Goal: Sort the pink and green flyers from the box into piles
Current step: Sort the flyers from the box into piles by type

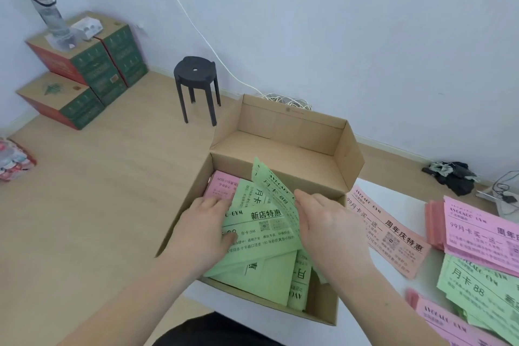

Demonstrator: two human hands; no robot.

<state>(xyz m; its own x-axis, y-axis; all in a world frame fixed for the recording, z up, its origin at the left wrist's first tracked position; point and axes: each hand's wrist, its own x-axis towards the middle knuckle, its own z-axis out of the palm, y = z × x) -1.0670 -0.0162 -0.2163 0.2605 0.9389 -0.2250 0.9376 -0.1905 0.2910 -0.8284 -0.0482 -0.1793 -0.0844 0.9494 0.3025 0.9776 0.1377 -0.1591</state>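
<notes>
**Green flyers to be gathered from the box**

Head view: green flyers [261,233] are seen lying loose and askew between the two hands inside the cardboard box [280,126]. The left hand [202,222] is laid flat on them with its fingers spread. The right hand [328,222] is set with straight fingers against one sheet that is raised on edge; whether its thumb is tucked beneath cannot be told.

A pink flyer [222,185] is glimpsed just beyond the left fingertips. To the right of the right hand, on the bench [404,196], a single pink sheet [393,236], a pink pile [477,230] and a green pile [483,289] are laid out.

The loose greens would best be squared together before being lifted, so that none is creased. The pink sheet beneath should be left behind rather than dragged along.
</notes>
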